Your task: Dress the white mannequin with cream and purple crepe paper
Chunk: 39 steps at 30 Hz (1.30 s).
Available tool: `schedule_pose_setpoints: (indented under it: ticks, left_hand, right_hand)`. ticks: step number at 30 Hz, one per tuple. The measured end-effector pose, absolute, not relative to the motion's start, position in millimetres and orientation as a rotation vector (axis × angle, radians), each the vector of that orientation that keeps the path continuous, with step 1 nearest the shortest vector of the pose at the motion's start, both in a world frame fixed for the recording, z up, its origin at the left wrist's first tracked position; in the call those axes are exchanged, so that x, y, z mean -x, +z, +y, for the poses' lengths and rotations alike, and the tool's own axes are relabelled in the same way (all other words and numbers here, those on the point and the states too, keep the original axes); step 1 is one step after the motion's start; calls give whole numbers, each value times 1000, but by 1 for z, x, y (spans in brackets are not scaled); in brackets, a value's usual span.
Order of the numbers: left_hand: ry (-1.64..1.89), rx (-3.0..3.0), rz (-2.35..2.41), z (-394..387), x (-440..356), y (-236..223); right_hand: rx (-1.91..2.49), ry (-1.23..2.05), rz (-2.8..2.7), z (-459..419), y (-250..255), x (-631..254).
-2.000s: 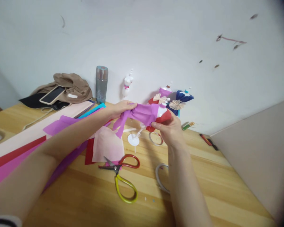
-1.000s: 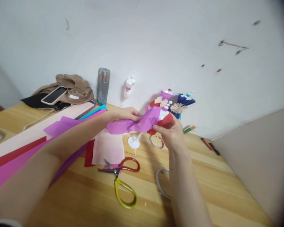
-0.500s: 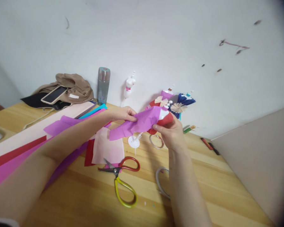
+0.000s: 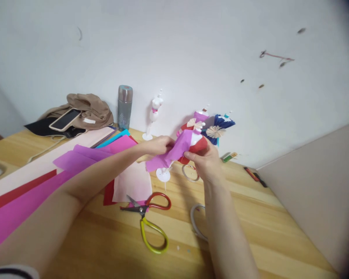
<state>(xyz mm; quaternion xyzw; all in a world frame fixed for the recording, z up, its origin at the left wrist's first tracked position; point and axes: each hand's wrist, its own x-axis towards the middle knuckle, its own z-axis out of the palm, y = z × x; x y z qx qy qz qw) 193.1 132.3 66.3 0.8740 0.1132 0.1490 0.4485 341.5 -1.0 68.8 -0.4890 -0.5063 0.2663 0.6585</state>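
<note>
Purple crepe-like paper (image 4: 178, 149) wraps across a small white mannequin (image 4: 195, 138), which also has red paper on its right side. My right hand (image 4: 208, 159) is closed around the mannequin's right side, its thumb pressing the papers at the front. On the far side of the purple paper, my left hand (image 4: 163, 145) is closed at the paper's upper left edge; its fingertips are hidden. A white round base (image 4: 163, 175) shows beneath the paper. Scissors with red and yellow handles (image 4: 145, 213) lie spread on the table below.
Coloured paper sheets (image 4: 14, 221) cover the table's left side. A phone (image 4: 65, 119) rests on brown cloth (image 4: 88, 108) beside a thermos (image 4: 125, 106). A bare mannequin (image 4: 154, 112) and blue-dressed one (image 4: 221, 126) stand by the wall. Tape rolls (image 4: 193, 221) lie near my right arm.
My left hand has moved slightly right and behind the purple paper, whose loose end is now gathered closer to the mannequin. My right hand keeps its hold. The view has shifted slightly.
</note>
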Motion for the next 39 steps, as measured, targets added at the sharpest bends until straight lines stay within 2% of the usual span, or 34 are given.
schedule_pose_setpoints:
  ticks: [12, 33, 36, 39]
  left_hand:
    - [437, -1966, 278, 116, -192, 55]
    - [471, -2045, 292, 116, -185, 52]
    - [638, -2064, 367, 123, -180, 61]
    - [1019, -1969, 437, 123, -174, 75]
  right_hand:
    - [1042, 643, -1093, 4, 72, -338]
    - [1063, 639, -1101, 3, 67, -340]
    - [1074, 645, -1104, 3, 67, -339]
    - [1077, 649, -1125, 2, 68, -337]
